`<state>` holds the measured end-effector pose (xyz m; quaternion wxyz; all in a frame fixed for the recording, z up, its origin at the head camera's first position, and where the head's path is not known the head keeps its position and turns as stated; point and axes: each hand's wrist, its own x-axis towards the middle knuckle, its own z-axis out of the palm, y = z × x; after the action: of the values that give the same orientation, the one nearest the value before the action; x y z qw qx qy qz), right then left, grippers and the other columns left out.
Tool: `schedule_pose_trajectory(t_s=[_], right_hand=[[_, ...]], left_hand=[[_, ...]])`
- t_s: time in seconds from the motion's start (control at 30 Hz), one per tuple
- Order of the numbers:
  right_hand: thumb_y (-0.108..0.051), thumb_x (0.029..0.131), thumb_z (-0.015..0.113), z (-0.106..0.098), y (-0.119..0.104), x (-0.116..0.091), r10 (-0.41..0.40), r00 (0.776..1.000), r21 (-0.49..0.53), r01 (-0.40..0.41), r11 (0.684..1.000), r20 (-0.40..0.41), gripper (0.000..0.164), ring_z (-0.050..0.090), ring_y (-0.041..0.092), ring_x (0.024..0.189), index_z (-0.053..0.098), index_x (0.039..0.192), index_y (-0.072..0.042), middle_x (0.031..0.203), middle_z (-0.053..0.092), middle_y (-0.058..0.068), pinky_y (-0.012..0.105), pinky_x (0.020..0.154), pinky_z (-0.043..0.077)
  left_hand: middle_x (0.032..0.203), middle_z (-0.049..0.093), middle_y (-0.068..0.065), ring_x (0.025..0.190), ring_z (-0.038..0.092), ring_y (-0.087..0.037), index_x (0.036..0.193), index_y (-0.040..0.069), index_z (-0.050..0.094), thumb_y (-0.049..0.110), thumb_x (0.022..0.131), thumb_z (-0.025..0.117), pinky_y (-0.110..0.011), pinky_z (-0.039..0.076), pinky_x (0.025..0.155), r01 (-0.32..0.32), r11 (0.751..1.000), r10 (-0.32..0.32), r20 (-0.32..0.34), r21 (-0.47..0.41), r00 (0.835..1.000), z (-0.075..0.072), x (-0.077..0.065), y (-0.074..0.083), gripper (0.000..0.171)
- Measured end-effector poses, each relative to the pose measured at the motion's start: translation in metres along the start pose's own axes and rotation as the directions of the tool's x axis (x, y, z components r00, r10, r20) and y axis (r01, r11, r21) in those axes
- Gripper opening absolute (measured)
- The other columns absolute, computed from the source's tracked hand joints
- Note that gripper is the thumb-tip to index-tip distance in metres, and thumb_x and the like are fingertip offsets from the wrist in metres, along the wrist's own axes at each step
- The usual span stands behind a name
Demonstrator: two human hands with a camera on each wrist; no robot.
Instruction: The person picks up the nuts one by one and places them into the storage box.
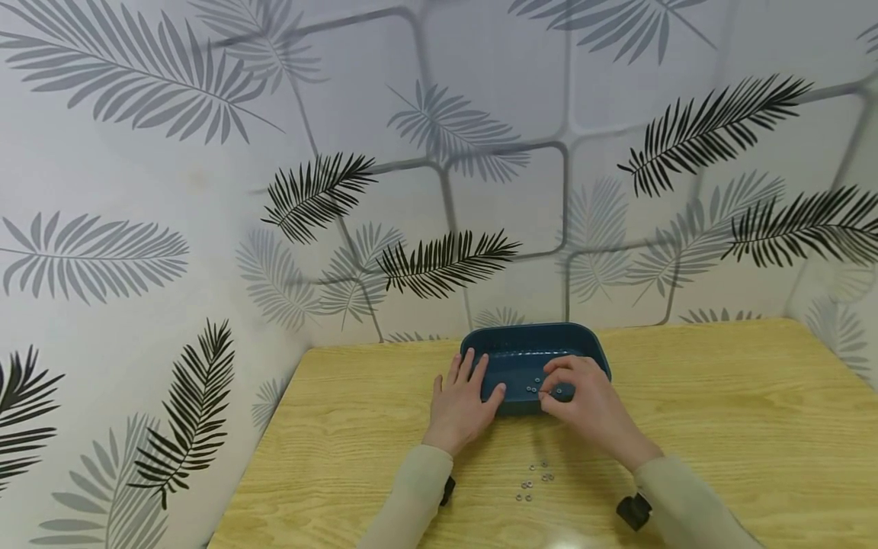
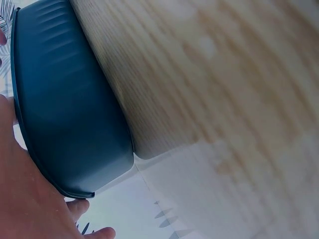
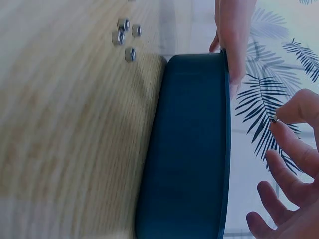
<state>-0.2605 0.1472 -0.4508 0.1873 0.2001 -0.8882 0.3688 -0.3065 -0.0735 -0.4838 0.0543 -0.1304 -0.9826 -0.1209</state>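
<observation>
A dark blue rectangular tray [image 1: 517, 409] stands near the back of the table. My left hand [image 1: 461, 402] rests on its left end with fingers spread and fairly straight, thumb at the front rim. Over the tray's right half, my right hand [image 1: 591, 402] pinches a small metal nut [image 3: 274, 119] between thumb and index finger; its other fingers are loosely bent in the right wrist view. Several small nuts [image 1: 537, 380] lie on the tray floor. In front of the tray, several more metal nuts [image 3: 130, 54] are scattered on the wood.
The light wooden table [image 1: 727, 427] reaches back to a wall [image 1: 507, 198] patterned with leaves. A black wrist-worn device [image 1: 634, 511] sits under the right forearm, and another dark one [image 1: 447, 491] shows at the left wrist.
</observation>
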Motion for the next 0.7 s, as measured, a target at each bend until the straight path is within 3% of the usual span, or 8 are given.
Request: schedule_pose_trajectory(t_s=[0.37, 0.7], right_hand=[[-0.012, 0.085, 0.074, 0.005, 0.013, 0.016, 0.017, 1.0, -0.012, -0.017, 1.0, 0.0, 0.009, 0.048, 0.038, 0.115, 0.073, 0.079, -0.019, 0.115, 0.063, 0.013, 0.059, 0.095, 0.039], [-0.017, 0.085, 0.073, 0.012, 0.023, 0.035, 0.036, 0.999, -0.127, -0.04, 0.991, -0.029, 0.004, 0.05, 0.04, 0.115, 0.074, 0.082, -0.015, 0.115, 0.064, 0.013, 0.059, 0.097, 0.038]], left_hand=[[0.164, 0.015, -0.002, 0.15, 0.01, -0.024, 0.158, 0.025, 0.025, 0.061, 0.101, 0.034, -0.058, 0.019, 0.114, -0.009, 1.0, 0.009, 0.01, 0.002, 1.0, 0.0, 0.001, 0.0, 0.068], [0.163, 0.016, -0.002, 0.15, 0.011, -0.025, 0.158, 0.025, 0.027, 0.061, 0.1, 0.035, -0.059, 0.019, 0.113, -0.009, 1.0, 0.009, 0.004, -0.003, 1.0, -0.001, 0.001, 0.0, 0.068]])
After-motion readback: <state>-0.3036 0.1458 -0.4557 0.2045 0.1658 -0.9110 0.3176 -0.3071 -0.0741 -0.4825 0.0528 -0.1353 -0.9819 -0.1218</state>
